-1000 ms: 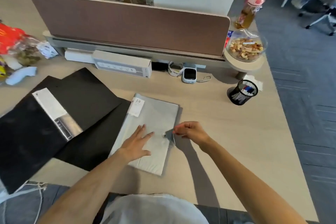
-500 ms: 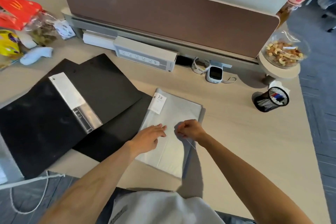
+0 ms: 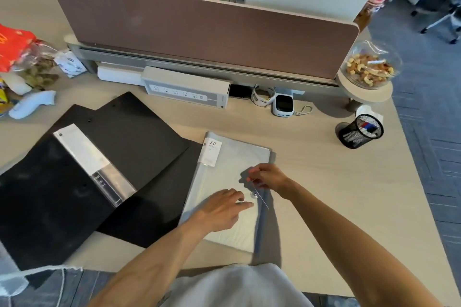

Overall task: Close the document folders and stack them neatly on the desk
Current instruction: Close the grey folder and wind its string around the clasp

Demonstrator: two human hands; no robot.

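The grey folder [image 3: 232, 157] is lying shut near the front edge of the desk [image 3: 336, 194], its long axis running from front to back with a slight lean to the right. Its left side is overlapping the black folder [image 3: 119, 147], which is lying open and spread toward the desk's left edge.

The left hand [image 3: 219, 209] is pressing flat on the grey cover, fingers extended and close together, holding nothing, with the tips pointing right at the round clasp button [image 3: 255, 194]. That button is sitting by the folder's right edge, just beside those fingertips.

The right hand [image 3: 268, 178] is hovering just behind the button, its fingers pinched narrowly on the thin closure string [image 3: 262, 198], which is trailing forward past the button toward the front edge.

Judging from this, the step in hand is fastening the grey folder: the string is needing to be wound around the button, which is lying just in front of the right hand's pinch. The right hand is the one placed for it. The black folder is waiting, not yet closed, and nothing is stacked.
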